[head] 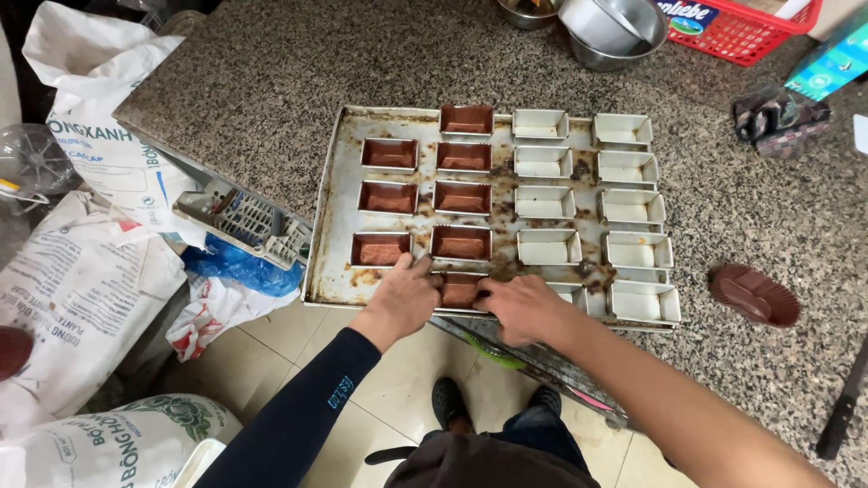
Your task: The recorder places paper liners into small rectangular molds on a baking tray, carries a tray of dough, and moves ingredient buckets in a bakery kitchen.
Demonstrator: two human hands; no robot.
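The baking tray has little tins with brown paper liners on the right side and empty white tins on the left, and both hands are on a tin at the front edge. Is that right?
Not quite: the sides are swapped. In the head view, the baking tray has the brown-lined tins on the left and the empty white tins on the right. Both the left hand and the right hand are indeed on a tin at the front edge.

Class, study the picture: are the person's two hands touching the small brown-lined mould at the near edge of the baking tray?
Touching. The head view shows the left hand and right hand with fingers pressed on either side of the brown-lined mould on the baking tray.
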